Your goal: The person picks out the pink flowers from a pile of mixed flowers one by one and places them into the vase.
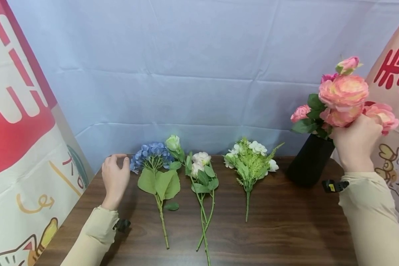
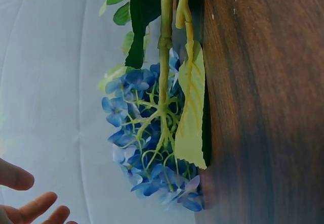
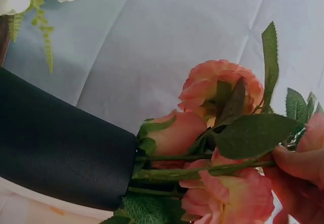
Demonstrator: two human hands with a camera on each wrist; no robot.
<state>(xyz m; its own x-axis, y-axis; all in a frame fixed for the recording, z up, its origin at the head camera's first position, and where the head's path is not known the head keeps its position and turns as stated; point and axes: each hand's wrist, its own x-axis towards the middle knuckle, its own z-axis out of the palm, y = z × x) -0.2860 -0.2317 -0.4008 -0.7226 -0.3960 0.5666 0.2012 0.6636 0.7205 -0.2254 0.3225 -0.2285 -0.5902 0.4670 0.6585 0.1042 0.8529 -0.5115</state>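
Observation:
On the right, my right hand [image 1: 357, 142] is among the pink flowers [image 1: 344, 90] standing in a black vase [image 1: 308, 164]. The right wrist view shows its thumb [image 3: 298, 164] and fingers pinching a green flower stem [image 3: 202, 171] above the vase mouth. The vase leans slightly, its lower ends of stems hidden inside. My left hand [image 1: 115, 179] rests at the table's left side, fingers loosely bent and holding nothing. Just right of it lies a blue hydrangea [image 1: 153, 154] with broad green leaves; in the left wrist view the fingers are apart from its blue petals [image 2: 152, 178].
Pale roses [image 1: 201, 162] with crossing stems lie mid-table [image 1: 269, 229]. Right of them is a white flower bunch [image 1: 249, 168] with fern-like greenery. A loose leaf [image 1: 171, 206] lies beside the hydrangea stem. A pale blue cloth [image 1: 199, 74] hangs behind the table, printed cloths at both sides.

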